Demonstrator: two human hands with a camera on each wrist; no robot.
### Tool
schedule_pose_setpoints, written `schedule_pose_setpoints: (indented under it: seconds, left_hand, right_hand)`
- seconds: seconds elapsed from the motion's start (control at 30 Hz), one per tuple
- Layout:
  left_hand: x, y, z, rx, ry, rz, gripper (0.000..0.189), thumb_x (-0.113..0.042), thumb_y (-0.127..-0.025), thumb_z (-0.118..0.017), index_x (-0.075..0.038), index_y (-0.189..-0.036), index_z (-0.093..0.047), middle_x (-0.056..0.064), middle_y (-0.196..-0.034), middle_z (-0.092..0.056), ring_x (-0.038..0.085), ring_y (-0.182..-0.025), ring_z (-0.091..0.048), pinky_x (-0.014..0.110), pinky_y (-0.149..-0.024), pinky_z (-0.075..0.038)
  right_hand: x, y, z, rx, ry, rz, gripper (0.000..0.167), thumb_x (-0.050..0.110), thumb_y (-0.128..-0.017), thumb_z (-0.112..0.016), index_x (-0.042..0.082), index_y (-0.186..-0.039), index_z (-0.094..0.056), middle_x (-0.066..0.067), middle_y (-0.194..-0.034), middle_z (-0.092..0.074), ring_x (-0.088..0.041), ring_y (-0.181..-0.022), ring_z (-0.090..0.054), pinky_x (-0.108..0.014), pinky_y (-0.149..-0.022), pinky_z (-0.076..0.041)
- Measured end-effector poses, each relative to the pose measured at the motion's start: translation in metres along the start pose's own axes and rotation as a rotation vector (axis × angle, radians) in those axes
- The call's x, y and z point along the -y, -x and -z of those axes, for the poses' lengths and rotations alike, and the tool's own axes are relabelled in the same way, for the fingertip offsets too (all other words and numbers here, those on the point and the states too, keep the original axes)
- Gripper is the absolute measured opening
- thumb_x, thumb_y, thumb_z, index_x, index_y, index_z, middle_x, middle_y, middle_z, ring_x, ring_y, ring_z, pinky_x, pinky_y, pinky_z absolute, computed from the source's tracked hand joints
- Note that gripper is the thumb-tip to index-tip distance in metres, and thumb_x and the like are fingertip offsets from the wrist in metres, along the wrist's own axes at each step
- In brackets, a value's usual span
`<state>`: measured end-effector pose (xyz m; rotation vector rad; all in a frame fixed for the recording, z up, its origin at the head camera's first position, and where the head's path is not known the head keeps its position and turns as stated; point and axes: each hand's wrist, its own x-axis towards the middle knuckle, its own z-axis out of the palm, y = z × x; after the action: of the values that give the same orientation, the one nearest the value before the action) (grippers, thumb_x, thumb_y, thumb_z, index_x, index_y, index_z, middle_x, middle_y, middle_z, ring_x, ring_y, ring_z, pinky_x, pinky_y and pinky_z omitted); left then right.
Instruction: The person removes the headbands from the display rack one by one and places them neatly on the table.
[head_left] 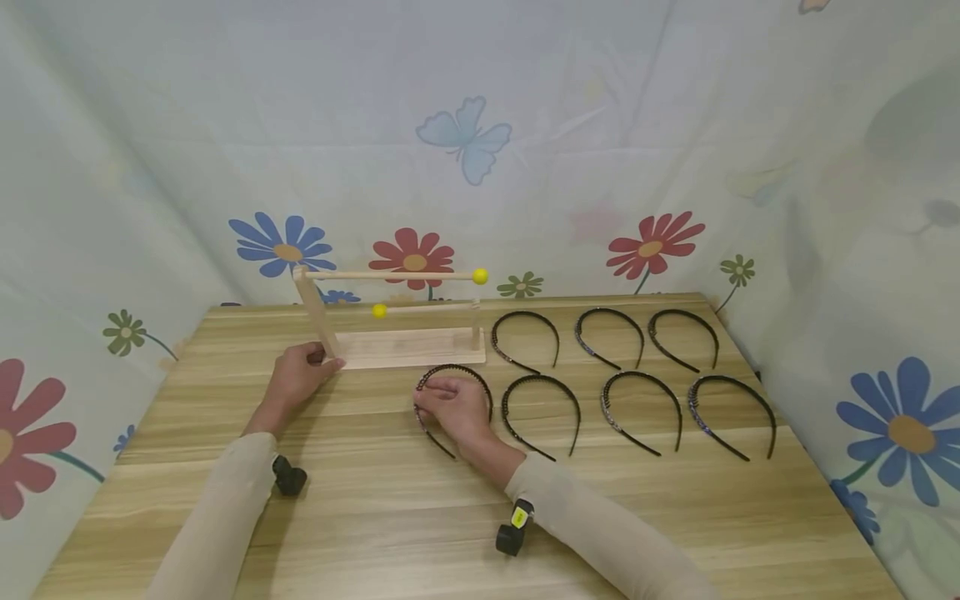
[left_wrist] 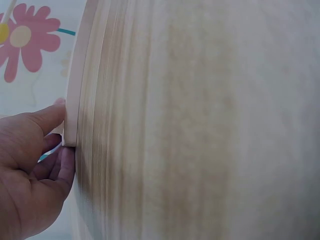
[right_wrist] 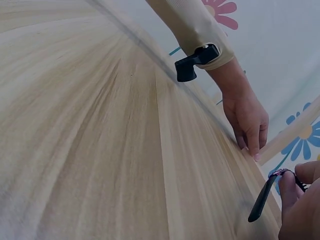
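My left hand (head_left: 291,382) grips the left end of a light wooden rack (head_left: 408,348), its thumb on the base and its fingers around the corner. Two horizontal rods with yellow ball ends, an upper one (head_left: 390,276) and a lower one (head_left: 427,309), belong to this rack; no headband hangs on either. Just in front of the base, my right hand (head_left: 461,414) pinches a black headband (head_left: 451,367) by its decorated left side. The right wrist view shows one dark tip of that headband (right_wrist: 259,202) pointing down below the fingers.
To the right, several more black headbands lie in two rows, among them a near one (head_left: 542,377) and a far-right one (head_left: 731,377). A flowered cloth backdrop (head_left: 555,192) rises behind and beside the wooden table (head_left: 360,533).
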<state>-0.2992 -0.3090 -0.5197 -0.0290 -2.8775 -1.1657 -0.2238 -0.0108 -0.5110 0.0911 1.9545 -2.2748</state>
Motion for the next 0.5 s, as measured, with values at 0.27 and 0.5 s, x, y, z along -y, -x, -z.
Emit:
schedule_pose_setpoints:
  seconds: [0.27,0.5]
  left_hand:
    - [-0.0011,-0.0006,0.0004,0.001,-0.007,-0.003,0.055,-0.028,-0.099,-0.069,0.011,-0.137,-0.056,0.032,-0.131,-0.062,0.046,-0.12,-0.062,0.057,-0.097,-0.051]
    - [-0.0017,0.0004,0.0004,-0.001,-0.014,0.009,0.054,-0.028,-0.099,-0.069,0.01,-0.136,-0.058,0.032,-0.13,-0.063,0.045,-0.12,-0.062,0.056,-0.096,-0.051]
  right_hand:
    - [-0.0076,-0.0037,-0.0002,0.029,-0.024,-0.048,0.029,-0.001,-0.085,-0.08,-0.006,-0.113,-0.072,-0.014,-0.094,-0.077,-0.016,-0.076,-0.075,-0.029,-0.073,-0.061]
    - [-0.009,-0.0024,0.0018,0.078,-0.011,-0.048,0.034,-0.002,-0.087,-0.078,-0.012,-0.117,-0.068,-0.022,-0.099,-0.076,-0.023,-0.084,-0.076,-0.029,-0.076,-0.061]
